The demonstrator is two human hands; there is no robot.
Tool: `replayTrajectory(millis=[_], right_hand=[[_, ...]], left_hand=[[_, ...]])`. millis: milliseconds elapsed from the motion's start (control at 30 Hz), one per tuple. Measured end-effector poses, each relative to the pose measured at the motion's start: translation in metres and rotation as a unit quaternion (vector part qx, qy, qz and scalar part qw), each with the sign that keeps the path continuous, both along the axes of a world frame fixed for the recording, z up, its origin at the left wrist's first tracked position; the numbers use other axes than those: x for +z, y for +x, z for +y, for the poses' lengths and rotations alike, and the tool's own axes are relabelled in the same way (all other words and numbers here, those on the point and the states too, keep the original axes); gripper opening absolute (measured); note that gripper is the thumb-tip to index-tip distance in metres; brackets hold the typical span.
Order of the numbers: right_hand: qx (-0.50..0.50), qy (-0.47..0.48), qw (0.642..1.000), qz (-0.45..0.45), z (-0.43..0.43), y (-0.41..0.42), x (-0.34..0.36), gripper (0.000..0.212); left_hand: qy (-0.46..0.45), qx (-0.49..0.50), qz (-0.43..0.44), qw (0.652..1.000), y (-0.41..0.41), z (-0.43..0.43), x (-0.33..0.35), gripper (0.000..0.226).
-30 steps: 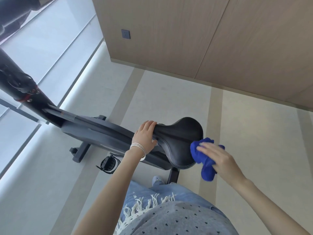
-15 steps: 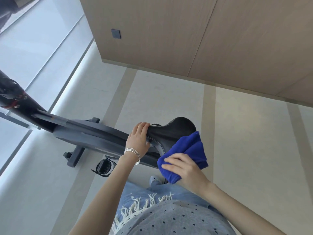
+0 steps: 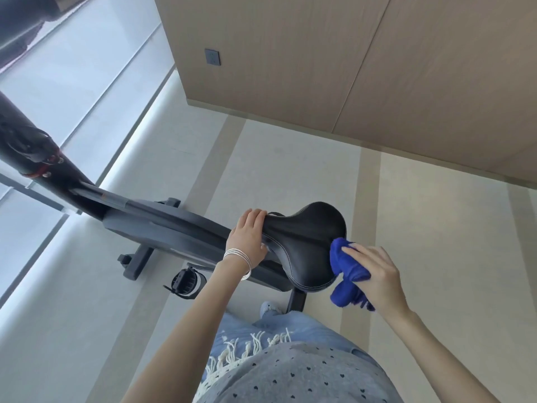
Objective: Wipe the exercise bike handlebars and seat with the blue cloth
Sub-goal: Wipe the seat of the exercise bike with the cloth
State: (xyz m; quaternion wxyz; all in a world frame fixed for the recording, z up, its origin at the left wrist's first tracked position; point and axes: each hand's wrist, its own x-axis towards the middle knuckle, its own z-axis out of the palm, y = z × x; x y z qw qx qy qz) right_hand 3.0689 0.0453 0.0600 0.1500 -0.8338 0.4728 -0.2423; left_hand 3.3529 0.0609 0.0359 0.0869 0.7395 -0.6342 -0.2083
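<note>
The black bike seat (image 3: 305, 245) sits in the middle of the view, its narrow nose pointing left. My left hand (image 3: 250, 237) grips that nose, with silver bangles on the wrist. My right hand (image 3: 377, 274) presses a bunched blue cloth (image 3: 347, 271) against the wide rear right edge of the seat. Part of the cloth hangs below the seat's rim. The handlebars are out of view beyond the upper left.
The dark bike frame (image 3: 162, 225) runs left from the seat to a slanted post (image 3: 32, 146). A pedal (image 3: 186, 282) and a foot bar (image 3: 136, 263) sit on the pale floor. A wood-panelled wall (image 3: 348, 68) stands behind, and a glass wall is at left.
The cloth was spread over the seat's top half a second ago. It now sits bunched at the seat's rear right edge, with my right hand moved right. My left hand has kept its grip.
</note>
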Motion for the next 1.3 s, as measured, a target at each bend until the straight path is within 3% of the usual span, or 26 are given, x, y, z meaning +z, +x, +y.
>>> replayTrajectory(millis=[67, 233, 367, 567, 833, 1033, 1200, 1300], right_hand=[[-0.056, 0.035, 0.998, -0.016, -0.006, 0.004, 0.003, 0.058], [0.088, -0.037, 0.995, 0.016, 0.003, 0.038, 0.002, 0.050], [-0.005, 0.025, 0.999, -0.027, -0.013, 0.070, 0.005, 0.052], [-0.002, 0.000, 0.999, 0.052, -0.043, 0.093, 0.010, 0.049], [0.056, -0.077, 0.982, 0.164, -0.011, 0.065, -0.015, 0.056], [0.015, -0.127, 0.976, 0.179, -0.040, 0.089, -0.017, 0.032], [0.017, -0.008, 0.974, 0.226, -0.087, 0.119, -0.004, 0.036], [0.027, -0.003, 0.969, 0.244, -0.084, 0.119, -0.002, 0.043]], left_hand=[[0.001, -0.003, -0.002, 1.000, 0.000, 0.000, -0.001, 0.075], [0.007, -0.010, -0.006, 1.000, 0.003, 0.000, -0.002, 0.077], [0.005, -0.003, -0.010, 1.000, 0.001, 0.001, -0.002, 0.077], [-0.006, 0.007, -0.016, 1.000, -0.002, 0.002, -0.002, 0.077], [-0.007, 0.019, -0.034, 0.999, -0.008, 0.002, -0.004, 0.077], [-0.003, 0.020, -0.048, 0.999, -0.010, 0.001, -0.004, 0.077], [0.005, 0.015, -0.060, 0.998, -0.009, 0.001, -0.003, 0.078], [0.005, 0.017, -0.060, 0.998, -0.010, 0.001, -0.002, 0.077]])
